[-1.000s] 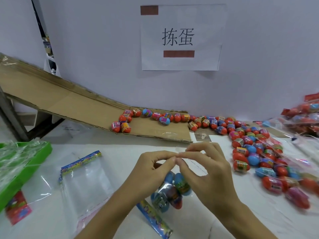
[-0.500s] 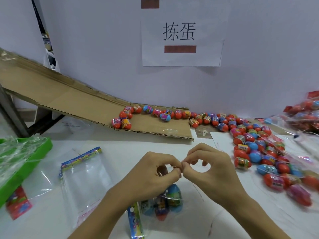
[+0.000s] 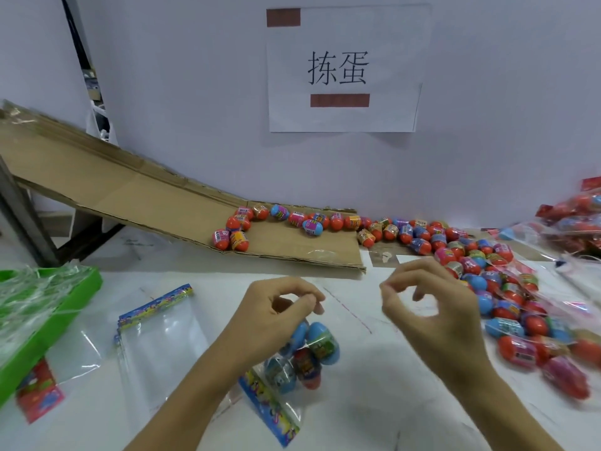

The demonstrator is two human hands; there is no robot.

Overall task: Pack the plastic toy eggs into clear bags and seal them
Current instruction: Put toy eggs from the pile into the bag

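Observation:
My left hand (image 3: 276,320) pinches the top of a clear bag (image 3: 305,356) that holds several blue and red toy eggs; the bag hangs below my fingers, its printed header strip trailing towards me. My right hand (image 3: 432,314) is held apart to the right, thumb and forefinger pinched together on what looks like a thin clear peel strip (image 3: 349,312) running back towards the bag. An empty clear bag (image 3: 159,333) with a printed header lies flat to the left. A pile of loose eggs (image 3: 487,288) covers the table on the right.
A cardboard ramp (image 3: 130,203) slopes down from the left, with several eggs (image 3: 283,219) at its foot. A green tray (image 3: 74,297) with crumpled plastic stands at the left edge. Filled bags (image 3: 572,219) are stacked at the far right. A paper sign (image 3: 341,70) hangs on the wall.
My hands were pinched together over the bag's opening. The right hand has now pulled away to the right, drawing the thin strip out, while the left hand keeps hold of the bag.

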